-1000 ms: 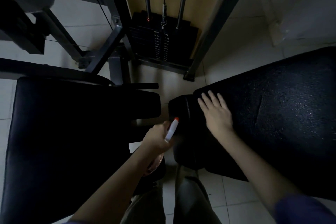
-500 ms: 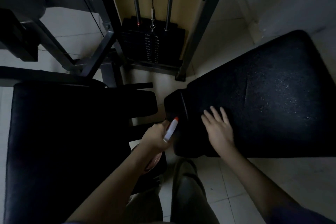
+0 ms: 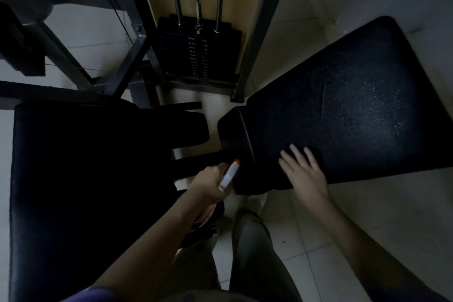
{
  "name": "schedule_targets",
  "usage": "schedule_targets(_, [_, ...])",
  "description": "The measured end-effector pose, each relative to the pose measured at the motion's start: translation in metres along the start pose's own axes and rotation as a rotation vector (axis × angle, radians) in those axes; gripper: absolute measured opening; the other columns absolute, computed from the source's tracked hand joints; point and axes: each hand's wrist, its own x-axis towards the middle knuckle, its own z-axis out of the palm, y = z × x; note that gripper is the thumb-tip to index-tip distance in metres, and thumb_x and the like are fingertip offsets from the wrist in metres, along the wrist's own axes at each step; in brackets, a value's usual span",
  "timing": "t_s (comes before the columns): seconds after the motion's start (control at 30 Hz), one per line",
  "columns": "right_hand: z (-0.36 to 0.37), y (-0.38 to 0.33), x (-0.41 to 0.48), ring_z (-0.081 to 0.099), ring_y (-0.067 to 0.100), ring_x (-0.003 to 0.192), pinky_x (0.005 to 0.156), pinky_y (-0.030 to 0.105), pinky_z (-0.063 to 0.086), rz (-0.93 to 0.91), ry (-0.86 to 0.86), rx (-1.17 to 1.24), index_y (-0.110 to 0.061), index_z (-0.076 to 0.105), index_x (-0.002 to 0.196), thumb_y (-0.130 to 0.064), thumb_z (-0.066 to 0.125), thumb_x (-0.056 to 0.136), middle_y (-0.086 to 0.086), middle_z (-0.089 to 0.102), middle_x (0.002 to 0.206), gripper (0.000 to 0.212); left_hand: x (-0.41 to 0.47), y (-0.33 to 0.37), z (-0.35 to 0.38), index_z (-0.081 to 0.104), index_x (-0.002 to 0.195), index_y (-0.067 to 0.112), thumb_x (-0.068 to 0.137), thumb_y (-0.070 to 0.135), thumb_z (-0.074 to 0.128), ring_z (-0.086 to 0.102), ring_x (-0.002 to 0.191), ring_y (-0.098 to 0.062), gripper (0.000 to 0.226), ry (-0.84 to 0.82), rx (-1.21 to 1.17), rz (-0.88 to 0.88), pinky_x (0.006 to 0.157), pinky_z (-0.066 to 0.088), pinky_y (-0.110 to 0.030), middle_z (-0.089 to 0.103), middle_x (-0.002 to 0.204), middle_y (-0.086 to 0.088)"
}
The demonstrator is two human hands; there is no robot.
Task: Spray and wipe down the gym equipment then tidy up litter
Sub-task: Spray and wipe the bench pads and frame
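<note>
My right hand (image 3: 306, 174) has slid to the near edge of the bench pad (image 3: 355, 105), fingers flat and spread. My left hand (image 3: 208, 184) grips the spray bottle (image 3: 229, 175), so I judge I'm mid-wipe.

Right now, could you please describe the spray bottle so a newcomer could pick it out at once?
Start at the weight stack, then come down into the gap between the two black pads. There the left hand grips the spray bottle; its white head with an orange tip sets it apart from the dark upholstery around it.
</note>
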Motion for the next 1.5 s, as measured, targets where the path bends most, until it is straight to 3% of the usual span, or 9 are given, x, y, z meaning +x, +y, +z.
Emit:
schedule_targets(0.1, [0.002,-0.004,0.001,0.044,0.034,0.131,0.116,0.04,0.0,0.07,0.054,0.036,-0.004,0.061,0.124,0.005,0.054,0.075,0.012,0.052,0.138,0.051,-0.008,0.008,0.006,0.049,0.128,0.007,0.093,0.023,0.055,0.061,0.096,-0.031,0.039,0.03,-0.01,0.043,0.063,0.032,-0.021,0.063,0.107,-0.014])
schedule_targets(0.3, [0.03,-0.022,-0.009,0.052,0.033,0.124,0.113,0.041,0.006,-0.117,-0.083,0.058,-0.004,0.069,0.11,0.001,0.08,0.054,0.014,0.061,0.126,0.057,-0.016,0.015,0.022,0.052,0.116,0.007,0.091,0.024,0.055,0.062,0.086,-0.024,0.03,0.037,-0.069,-0.08,0.061,0.034,-0.018,0.064,0.101,-0.01])
schedule_targets(0.5, [0.045,-0.013,-0.039,0.06,0.028,0.114,0.115,0.037,0.012,-0.252,0.06,0.056,-0.008,0.074,0.094,0.0,0.061,0.072,0.009,0.07,0.109,0.027,-0.022,0.042,0.041,0.052,0.116,0.008,0.096,0.03,0.048,0.059,0.077,-0.02,0.03,0.024,-0.081,-0.153,0.061,0.041,-0.023,0.066,0.099,-0.012])
schedule_targets(0.73, [0.033,0.032,-0.061,0.058,0.03,0.117,0.114,0.039,0.013,-0.359,0.174,-0.026,-0.004,0.07,0.104,0.003,0.032,0.076,0.013,0.065,0.12,0.048,-0.037,0.058,0.065,0.054,0.105,0.011,0.083,0.027,0.055,0.063,0.074,-0.023,0.027,0.109,-0.175,-0.161,0.071,0.054,-0.043,0.065,0.086,-0.008])
schedule_targets(0.93, [0.054,0.014,-0.042,0.052,0.029,0.125,0.114,0.041,0.006,-0.45,0.018,-0.192,-0.009,0.069,0.113,-0.01,0.075,0.07,0.01,0.061,0.128,0.044,-0.055,0.072,0.089,0.052,0.114,0.011,0.085,0.023,0.056,0.058,0.075,-0.017,0.031,0.207,-0.198,-0.244,0.063,0.043,-0.026,0.061,0.089,-0.003])
schedule_targets(1.13, [0.061,-0.009,-0.038,-0.009,0.033,0.145,0.109,0.047,-0.017,-0.54,-0.083,-0.444,-0.007,0.0,0.15,-0.024,0.031,0.101,0.012,-0.003,0.159,0.061,-0.07,0.079,0.11,0.052,0.1,0.01,0.083,0.019,0.061,0.061,0.075,-0.025,0.022,0.249,-0.195,-0.292,0.068,0.051,-0.038,0.057,0.081,-0.003])
schedule_targets(1.23, [0.055,-0.009,-0.036,0.011,0.032,0.145,0.117,0.042,0.001,-0.538,-0.055,-0.286,-0.003,0.028,0.146,-0.019,0.044,0.098,0.015,0.022,0.155,0.053,-0.078,0.084,0.116,0.053,0.098,0.007,0.08,0.017,0.062,0.062,0.075,-0.028,0.022,0.271,-0.221,-0.303,0.067,0.052,-0.041,0.062,0.084,-0.01])
schedule_targets(1.33, [0.048,0.004,-0.036,0.063,0.031,0.109,0.098,0.044,0.045,-0.527,0.055,-0.165,-0.006,0.075,0.093,-0.01,0.091,0.05,0.012,0.07,0.107,0.046,-0.083,0.092,0.121,0.051,0.091,0.01,0.08,0.019,0.062,0.06,0.071,-0.027,0.018,0.28,-0.22,-0.293,0.064,0.049,-0.038,0.06,0.08,-0.007])
schedule_targets(1.5, [0.024,0.036,-0.053,0.064,0.032,0.106,0.096,0.047,0.046,-0.426,0.118,-0.041,-0.005,0.075,0.094,-0.003,0.09,0.045,0.014,0.071,0.105,0.051,-0.091,0.112,0.128,0.048,0.096,0.018,0.082,0.017,0.06,0.057,0.064,-0.017,0.018,0.283,-0.225,-0.282,0.056,0.044,-0.023,0.055,0.074,0.004])
